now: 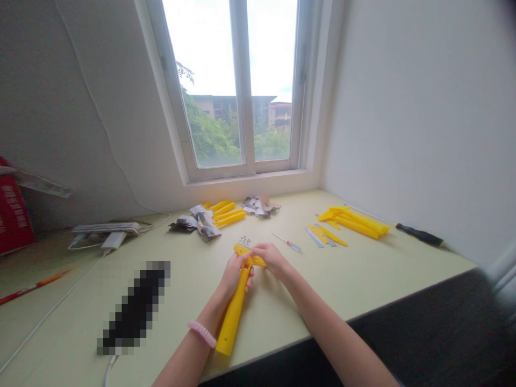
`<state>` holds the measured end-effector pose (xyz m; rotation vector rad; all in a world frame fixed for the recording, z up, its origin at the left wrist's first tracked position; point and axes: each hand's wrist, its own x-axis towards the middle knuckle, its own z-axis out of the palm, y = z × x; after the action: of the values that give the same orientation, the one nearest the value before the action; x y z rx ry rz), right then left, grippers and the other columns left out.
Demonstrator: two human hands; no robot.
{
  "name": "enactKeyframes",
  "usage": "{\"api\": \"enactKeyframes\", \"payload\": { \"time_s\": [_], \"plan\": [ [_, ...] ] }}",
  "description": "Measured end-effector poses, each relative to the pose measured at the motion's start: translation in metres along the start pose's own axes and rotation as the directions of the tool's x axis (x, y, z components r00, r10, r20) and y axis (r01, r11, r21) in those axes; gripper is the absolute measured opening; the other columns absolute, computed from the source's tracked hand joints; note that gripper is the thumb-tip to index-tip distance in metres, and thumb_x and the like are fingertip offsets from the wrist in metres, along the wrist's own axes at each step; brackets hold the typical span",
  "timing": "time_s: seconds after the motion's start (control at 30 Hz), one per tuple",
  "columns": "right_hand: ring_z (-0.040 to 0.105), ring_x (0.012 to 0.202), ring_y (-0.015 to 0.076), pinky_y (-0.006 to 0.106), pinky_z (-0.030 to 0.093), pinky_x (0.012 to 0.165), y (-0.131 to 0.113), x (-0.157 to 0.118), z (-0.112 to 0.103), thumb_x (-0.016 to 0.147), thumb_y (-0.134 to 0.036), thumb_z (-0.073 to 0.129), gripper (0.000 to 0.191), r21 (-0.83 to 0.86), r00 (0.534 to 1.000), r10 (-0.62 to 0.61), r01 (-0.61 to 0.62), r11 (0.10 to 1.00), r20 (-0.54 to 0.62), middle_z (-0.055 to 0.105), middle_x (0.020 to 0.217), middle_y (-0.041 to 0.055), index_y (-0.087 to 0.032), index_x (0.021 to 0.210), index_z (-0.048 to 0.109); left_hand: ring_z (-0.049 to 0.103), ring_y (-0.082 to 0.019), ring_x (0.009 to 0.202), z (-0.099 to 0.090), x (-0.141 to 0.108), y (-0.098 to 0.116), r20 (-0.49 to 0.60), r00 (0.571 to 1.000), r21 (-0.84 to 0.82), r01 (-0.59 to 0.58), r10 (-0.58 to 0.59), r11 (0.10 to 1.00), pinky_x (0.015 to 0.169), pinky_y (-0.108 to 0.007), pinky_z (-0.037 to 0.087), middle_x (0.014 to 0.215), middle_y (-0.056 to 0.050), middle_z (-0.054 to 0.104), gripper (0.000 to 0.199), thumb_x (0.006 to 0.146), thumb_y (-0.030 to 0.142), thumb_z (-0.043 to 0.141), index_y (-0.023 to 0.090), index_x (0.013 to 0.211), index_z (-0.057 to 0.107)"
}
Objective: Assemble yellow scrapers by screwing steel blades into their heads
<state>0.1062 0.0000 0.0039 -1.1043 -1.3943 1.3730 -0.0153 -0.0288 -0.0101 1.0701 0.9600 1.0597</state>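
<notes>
A yellow plastic scraper [234, 317] points its long handle toward me, with its wide head tilted away over the table. My left hand [235, 274] is wrapped round the neck of the scraper just below the head. With bent fingers, my right hand [269, 259] grips the right side of the head; whether a small part sits under the fingertips is hidden. Small screws [244, 240] lie in a loose pile just beyond the head. A small screwdriver [288, 243] with a clear and red handle rests to the right of them.
Metal blades and yellow strips [322, 235] lie at right, beside yellow scraper handles [358, 220] and a large black-handled screwdriver [419, 234]. Packaged yellow scrapers [221, 212] and torn wrappers [261, 206] are at the back. A power strip [107, 230] and a pixelated dark object [135, 309] occupy the left.
</notes>
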Motion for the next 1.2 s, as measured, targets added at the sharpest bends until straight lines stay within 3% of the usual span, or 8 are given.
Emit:
{"api": "enactKeyframes", "payload": {
  "time_s": [0.17,0.3,0.37,0.5,0.67,1.0,1.13,1.2],
  "plan": [
    [0.052,0.056,0.0122,0.023,0.037,0.055,0.0,0.003,0.001,0.062,-0.025,0.057,0.014,-0.09,0.999,-0.034,0.031,0.995,-0.036,0.06,0.057,0.0007,-0.013,0.061,0.062,0.04,-0.009,0.025,-0.003,0.0,0.002,-0.062,0.998,-0.03,-0.025,0.023,0.999,0.025,-0.019,0.027,0.046,0.004,0.051,0.024,0.071,0.038,0.042,0.017,0.083,0.038],
    [0.057,0.069,0.0154,0.026,0.041,0.065,0.001,0.012,-0.006,0.071,-0.033,0.052,0.023,-0.307,0.951,-0.168,0.083,0.948,-0.261,0.066,0.077,0.0049,-0.015,0.079,0.066,0.039,-0.008,0.027,-0.015,0.004,0.007,-0.252,0.966,-0.079,-0.085,0.062,0.993,0.027,-0.018,0.026,0.045,0.005,0.049,0.018,0.071,0.034,0.041,0.017,0.078,0.037],
    [0.058,0.073,0.0159,0.026,0.041,0.07,0.004,0.017,-0.011,0.073,-0.025,0.049,0.021,-0.457,0.93,-0.23,0.078,0.886,-0.288,0.066,0.084,0.0063,-0.015,0.081,0.066,0.039,-0.007,0.028,-0.021,0.005,0.008,-0.335,0.939,-0.07,-0.105,0.076,0.992,0.029,-0.018,0.027,0.045,0.005,0.049,0.015,0.072,0.032,0.041,0.017,0.075,0.037],
    [0.057,0.078,0.0174,0.026,0.039,0.07,0.01,0.026,-0.016,0.069,-0.012,0.047,0.025,-0.702,0.948,-0.245,0.036,0.712,-0.2,0.066,0.086,0.0079,-0.015,0.085,0.067,0.04,-0.008,0.028,-0.027,0.006,0.008,-0.425,0.902,-0.051,-0.11,0.078,0.993,0.03,-0.019,0.028,0.044,0.004,0.049,0.01,0.073,0.027,0.04,0.018,0.072,0.036],
    [0.054,0.081,0.0169,0.026,0.037,0.07,0.011,0.035,-0.018,0.07,-0.011,0.047,0.027,-0.812,0.922,-0.311,-0.006,0.583,-0.231,0.062,0.088,0.0085,-0.015,0.09,0.065,0.04,-0.008,0.027,-0.026,0.008,0.006,-0.446,0.888,-0.008,-0.125,0.108,0.992,0.029,-0.019,0.028,0.045,0.006,0.048,0.01,0.074,0.027,0.04,0.02,0.074,0.033],
    [0.057,0.071,0.0186,0.028,0.037,0.062,0.013,0.043,-0.023,0.063,-0.009,0.053,0.016,-0.72,0.928,-0.244,-0.035,0.693,-0.28,0.066,0.074,0.0082,-0.018,0.062,0.067,0.04,-0.009,0.026,-0.02,0.004,0.007,-0.319,0.945,0.001,-0.07,0.067,0.998,0.028,-0.019,0.027,0.046,0.005,0.049,0.017,0.072,0.032,0.041,0.018,0.079,0.036],
    [0.058,0.071,0.0179,0.028,0.04,0.065,0.011,0.041,-0.024,0.063,-0.019,0.059,0.009,-0.63,0.934,-0.228,0.003,0.777,-0.276,0.067,0.074,0.007,-0.017,0.066,0.067,0.04,-0.009,0.026,-0.018,0.005,0.004,-0.209,0.977,0.01,-0.049,0.05,0.999,0.028,-0.019,0.028,0.047,0.004,0.051,0.022,0.071,0.033,0.042,0.017,0.084,0.038],
    [0.058,0.072,0.0163,0.026,0.041,0.067,0.008,0.038,-0.02,0.065,-0.026,0.06,0.015,-0.544,0.944,-0.224,0.06,0.837,-0.242,0.067,0.077,0.0052,-0.016,0.073,0.068,0.041,-0.009,0.026,-0.016,0.005,0.003,-0.154,0.987,0.035,-0.033,0.038,0.999,0.027,-0.019,0.028,0.048,0.003,0.052,0.024,0.071,0.033,0.042,0.016,0.087,0.038]
  ]
}}
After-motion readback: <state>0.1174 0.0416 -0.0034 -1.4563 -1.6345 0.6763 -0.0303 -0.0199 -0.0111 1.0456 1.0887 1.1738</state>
